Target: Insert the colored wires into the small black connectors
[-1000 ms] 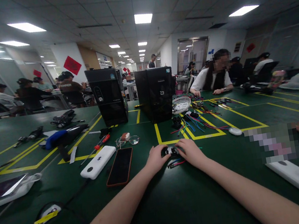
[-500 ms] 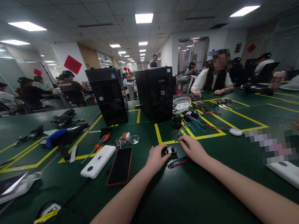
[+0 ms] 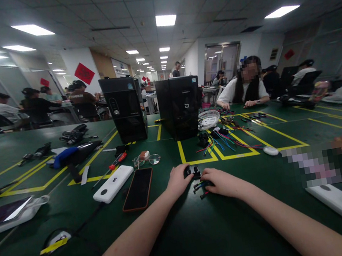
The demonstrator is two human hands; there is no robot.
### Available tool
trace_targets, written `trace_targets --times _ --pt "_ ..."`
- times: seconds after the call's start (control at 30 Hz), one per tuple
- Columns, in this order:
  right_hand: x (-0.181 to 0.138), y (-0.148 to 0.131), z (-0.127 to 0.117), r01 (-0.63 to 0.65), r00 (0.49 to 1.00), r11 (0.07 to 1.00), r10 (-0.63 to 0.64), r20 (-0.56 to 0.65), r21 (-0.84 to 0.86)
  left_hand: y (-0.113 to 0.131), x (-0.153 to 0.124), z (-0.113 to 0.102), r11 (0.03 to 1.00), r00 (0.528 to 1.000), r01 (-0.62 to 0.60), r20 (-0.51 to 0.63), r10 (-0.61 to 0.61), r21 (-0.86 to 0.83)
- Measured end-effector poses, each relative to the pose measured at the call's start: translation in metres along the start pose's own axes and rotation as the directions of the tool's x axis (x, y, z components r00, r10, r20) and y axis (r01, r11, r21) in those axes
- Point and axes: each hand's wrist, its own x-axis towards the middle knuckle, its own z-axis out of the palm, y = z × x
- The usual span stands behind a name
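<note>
Black-and-silver part at the bench: my left hand pinches it, seemingly to steady it. My right hand is at the wires just beside; whether gripping, I cannot tell.

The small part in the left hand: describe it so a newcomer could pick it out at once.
Find the black computer tower on the right. Nearer than the yellow tape before it, the left hand holds the small part: black, silvery on top, unlike the thin wires by the right hand.
</note>
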Motion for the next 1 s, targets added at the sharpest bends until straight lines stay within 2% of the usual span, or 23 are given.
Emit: trace_targets --times 0.2,0.37,0.53,0.7,1.0 --pt "-0.005 0.0 -0.007 0.012 0.998 1.0 -0.011 0.066 -0.018 -0.001 0.0 0.002 1.0 1.0 -0.013 -0.011 0.012 -0.009" --pt "-0.003 -0.011 -0.004 -0.074 0.994 0.989 0.083 0.067 -0.125 -0.001 0.0 0.002 0.999 0.999 -0.033 -0.014 0.033 -0.013" --pt "-0.001 -0.017 -0.001 -0.126 0.984 0.984 0.139 0.107 -0.127 0.0 -0.001 0.002 0.997 0.997 -0.079 -0.02 0.079 -0.011" --pt "-0.001 -0.016 -0.002 -0.172 0.975 0.974 0.19 0.112 -0.15 0.002 -0.001 0.001 0.996 0.996 -0.089 -0.008 0.089 -0.005" --pt "0.001 -0.005 0.004 -0.167 0.977 0.969 0.188 0.103 -0.179 0.002 -0.002 0.0 0.998 0.999 -0.053 -0.003 0.053 0.025"
